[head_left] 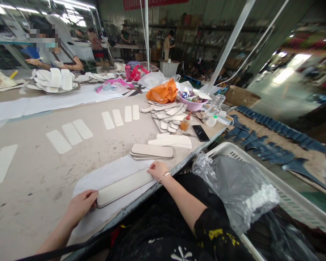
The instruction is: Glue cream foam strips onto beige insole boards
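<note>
A long pale panel with rounded corners and a dark edge (pixel 125 187) lies on a white sheet (pixel 92 177) near the table's front edge. My left hand (pixel 83 203) has its fingers closed at the panel's left end, with the fingertips partly hidden. At the opposite end, my right hand (pixel 158 170), with a bracelet at the wrist, pinches the upper right corner. Just beyond it sits a small stack of similar dark-edged panels (pixel 152 150). Thin white strips (pixel 171 140) lie behind that stack.
Several white pieces (pixel 59 141) are laid out across the table. At the right are a heap of panels (pixel 167 114), a glue bottle (pixel 185 123), a phone (pixel 201 133), an orange bag (pixel 163 92) and a purple basin (pixel 194 104). A plastic crate (pixel 293 203) stands beside me. A co-worker (pixel 54 54) is across the table.
</note>
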Motion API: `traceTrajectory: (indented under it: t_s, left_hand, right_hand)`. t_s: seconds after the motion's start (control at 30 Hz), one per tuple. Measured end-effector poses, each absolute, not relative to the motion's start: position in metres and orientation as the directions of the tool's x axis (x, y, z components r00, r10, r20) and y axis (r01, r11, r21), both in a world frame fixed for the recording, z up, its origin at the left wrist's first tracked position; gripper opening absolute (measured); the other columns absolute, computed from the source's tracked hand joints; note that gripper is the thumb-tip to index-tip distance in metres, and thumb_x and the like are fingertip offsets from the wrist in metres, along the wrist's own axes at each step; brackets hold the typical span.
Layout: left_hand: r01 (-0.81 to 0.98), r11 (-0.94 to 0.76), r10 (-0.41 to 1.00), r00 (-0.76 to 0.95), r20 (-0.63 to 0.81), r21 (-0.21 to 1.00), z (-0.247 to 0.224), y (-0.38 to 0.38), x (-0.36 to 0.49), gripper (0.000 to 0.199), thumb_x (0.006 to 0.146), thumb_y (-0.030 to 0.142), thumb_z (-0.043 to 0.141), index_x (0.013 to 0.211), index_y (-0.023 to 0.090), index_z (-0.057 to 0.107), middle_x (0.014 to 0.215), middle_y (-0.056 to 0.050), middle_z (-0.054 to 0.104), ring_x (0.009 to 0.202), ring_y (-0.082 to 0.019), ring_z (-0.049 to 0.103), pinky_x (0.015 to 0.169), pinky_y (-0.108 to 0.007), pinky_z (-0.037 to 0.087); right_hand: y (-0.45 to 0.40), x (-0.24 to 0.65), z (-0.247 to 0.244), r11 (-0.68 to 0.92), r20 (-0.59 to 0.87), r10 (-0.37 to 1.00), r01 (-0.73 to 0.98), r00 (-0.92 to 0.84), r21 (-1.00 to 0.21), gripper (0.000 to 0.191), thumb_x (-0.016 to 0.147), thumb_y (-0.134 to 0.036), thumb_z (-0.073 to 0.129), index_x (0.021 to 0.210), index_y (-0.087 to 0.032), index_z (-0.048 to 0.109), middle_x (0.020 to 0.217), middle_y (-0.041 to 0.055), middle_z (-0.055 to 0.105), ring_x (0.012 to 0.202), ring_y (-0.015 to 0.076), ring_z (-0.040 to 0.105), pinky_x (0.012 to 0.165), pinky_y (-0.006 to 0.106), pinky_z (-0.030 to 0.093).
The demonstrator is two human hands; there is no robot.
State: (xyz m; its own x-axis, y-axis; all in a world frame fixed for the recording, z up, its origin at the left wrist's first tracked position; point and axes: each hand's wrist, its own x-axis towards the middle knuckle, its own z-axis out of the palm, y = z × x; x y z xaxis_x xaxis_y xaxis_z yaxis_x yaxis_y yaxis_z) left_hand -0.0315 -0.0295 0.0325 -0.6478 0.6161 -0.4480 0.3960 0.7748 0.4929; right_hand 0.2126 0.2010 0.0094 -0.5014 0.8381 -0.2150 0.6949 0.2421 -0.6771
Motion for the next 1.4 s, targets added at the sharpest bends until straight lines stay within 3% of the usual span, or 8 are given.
traceTrajectory:
  t_s: [0.2,0.4,0.67,1.07,1.17,1.23,1.33,1.4]
  left_hand:
    - [0.226,0.779,0.574,-0.632,-0.521,0.585,0.028,-0.034,-0.034,0.04,0.074,0.051,0.046,0.09,0.019,0.064,0.068,-0.004,0.07,0.075,-0.025,0.066,0.063,-0.032,0.045]
    - [0.442,0.752,0.654,-0.589,-0.474,0.488,0.036,-0.033,-0.03,0.039,0.074,0.056,0.049,0.081,0.021,0.064,0.062,0.001,0.067,0.065,-0.02,0.062,0.062,-0.029,0.041]
    - [0.496,0.77,0.637,-0.626,-0.449,0.401,0.039,-0.029,-0.026,0.036,0.074,0.053,0.047,0.084,0.023,0.064,0.064,0.002,0.068,0.066,-0.019,0.062,0.061,-0.028,0.04]
    - [0.51,0.761,0.643,-0.675,-0.362,0.401,0.032,-0.029,-0.024,0.032,0.072,0.049,0.051,0.084,0.021,0.059,0.071,0.0,0.067,0.069,-0.019,0.062,0.065,-0.029,0.043]
    - [0.527,0.753,0.642,-0.72,-0.264,0.394,0.026,-0.039,-0.022,0.036,0.071,0.05,0.054,0.089,0.02,0.059,0.075,-0.002,0.065,0.07,-0.018,0.061,0.066,-0.029,0.045]
    - [0.597,0.68,0.687,-0.721,-0.089,0.425,0.018,-0.051,-0.021,0.038,0.074,0.05,0.054,0.092,0.017,0.061,0.077,-0.004,0.064,0.069,-0.018,0.061,0.066,-0.03,0.047]
    - [0.78,0.396,0.823,-0.535,0.189,0.484,0.006,-0.073,-0.018,0.035,0.081,0.044,0.053,0.098,0.016,0.065,0.095,-0.009,0.065,0.081,-0.018,0.062,0.076,-0.03,0.051]
    - [0.855,0.192,0.893,-0.356,0.275,0.481,-0.001,-0.083,-0.016,0.028,0.083,0.038,0.056,0.101,0.019,0.067,0.107,-0.009,0.065,0.093,-0.019,0.062,0.085,-0.032,0.05]
  right_hand:
    - [0.2,0.211,0.008,0.268,-0.213,0.832,0.708,-0.512,-0.653,0.008,0.067,-0.027,0.067,0.071,-0.021,0.065,0.069,-0.0019,0.067,0.068,0.0134,0.061,0.067,0.024,0.044]
    - [0.199,0.21,0.006,0.276,-0.215,0.831,0.715,-0.514,-0.643,0.007,0.07,-0.026,0.066,0.073,-0.02,0.064,0.069,-0.0013,0.068,0.07,0.0141,0.062,0.069,0.025,0.044]
    - [0.196,0.211,0.003,0.296,-0.187,0.835,0.71,-0.517,-0.639,0.007,0.07,-0.027,0.065,0.072,-0.021,0.063,0.068,-0.0019,0.067,0.069,0.014,0.062,0.068,0.025,0.044]
    - [0.197,0.21,0.001,0.333,-0.164,0.823,0.695,-0.544,-0.637,0.004,0.071,-0.024,0.063,0.072,-0.022,0.06,0.065,-0.0034,0.065,0.065,0.0126,0.06,0.067,0.024,0.042]
    - [0.197,0.21,0.002,0.341,-0.162,0.816,0.688,-0.555,-0.641,0.003,0.071,-0.022,0.063,0.072,-0.021,0.06,0.064,-0.0036,0.064,0.064,0.0121,0.059,0.067,0.024,0.042]
    - [0.197,0.21,0.002,0.343,-0.163,0.813,0.685,-0.56,-0.643,0.003,0.07,-0.022,0.063,0.072,-0.021,0.06,0.063,-0.0037,0.064,0.063,0.0121,0.058,0.066,0.024,0.042]
    - [0.197,0.211,0.003,0.341,-0.165,0.81,0.68,-0.563,-0.649,0.004,0.071,-0.023,0.063,0.072,-0.021,0.06,0.063,-0.0038,0.064,0.064,0.0122,0.059,0.066,0.023,0.042]
    - [0.197,0.211,0.003,0.338,-0.167,0.809,0.679,-0.563,-0.651,0.004,0.071,-0.023,0.063,0.072,-0.021,0.06,0.064,-0.0036,0.064,0.064,0.0121,0.059,0.066,0.023,0.042]
